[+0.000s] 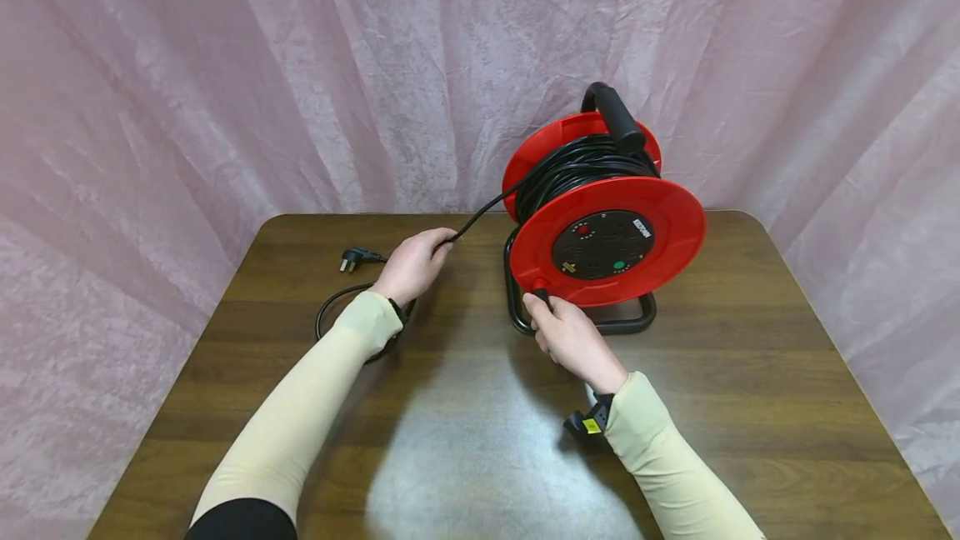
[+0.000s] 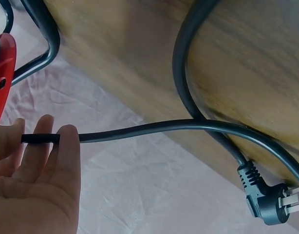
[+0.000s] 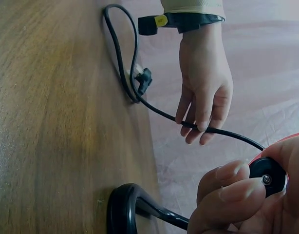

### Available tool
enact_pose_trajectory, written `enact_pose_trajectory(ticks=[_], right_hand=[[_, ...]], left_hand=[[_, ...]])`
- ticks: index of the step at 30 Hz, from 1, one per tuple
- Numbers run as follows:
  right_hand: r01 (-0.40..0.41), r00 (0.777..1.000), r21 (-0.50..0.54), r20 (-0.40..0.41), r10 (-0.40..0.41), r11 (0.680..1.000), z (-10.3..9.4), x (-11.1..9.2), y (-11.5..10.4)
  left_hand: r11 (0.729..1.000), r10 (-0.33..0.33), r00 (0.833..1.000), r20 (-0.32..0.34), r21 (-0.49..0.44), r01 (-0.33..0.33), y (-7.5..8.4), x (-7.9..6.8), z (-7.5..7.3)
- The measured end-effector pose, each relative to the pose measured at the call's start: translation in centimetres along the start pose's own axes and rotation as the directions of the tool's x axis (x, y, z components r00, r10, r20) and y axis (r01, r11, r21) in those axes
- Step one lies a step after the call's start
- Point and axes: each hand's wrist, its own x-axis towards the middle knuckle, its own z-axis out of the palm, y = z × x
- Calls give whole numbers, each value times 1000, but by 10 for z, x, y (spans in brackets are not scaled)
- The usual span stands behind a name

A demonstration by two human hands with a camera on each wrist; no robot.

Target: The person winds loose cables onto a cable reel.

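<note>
A red cable reel with black cable wound on its drum stands on a black tube frame. From the drum, one stretch of cable runs down to my left hand, which pinches it between thumb and fingers, as the left wrist view shows. Past that hand the cable loops on the table and ends in a black plug with metal pins. At the reel's lower front rim, my right hand grips a small black crank knob, its fingers curled around it.
The wooden table carries the reel near its back edge. Behind it hangs a pink curtain. A black carrying handle tops the reel. Loose cable and the plug lie to the left.
</note>
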Motion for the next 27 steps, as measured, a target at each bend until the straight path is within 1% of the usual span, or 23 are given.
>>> enact_pose_trajectory(ticks=[3,9,17,21,27], right_hand=[[-2,1000,21,6,2,1000,1,0,0],[11,1000,73,17,-13,997,3,1,-3],[25,999,133,28,-29,991,6,1,-11],[37,999,145,18,-40,989,7,1,-14],[28,999,142,11,-30,989,8,2,-15]], left_hand=[[1000,-6,1000,5,-1,6,0,1,0],[999,-13,1000,22,-32,13,2,1,1],[1000,20,1000,20,1,-20,5,1,5],[1000,19,1000,16,-4,-19,6,2,6],[1000,17,1000,22,-3,-17,7,2,6]])
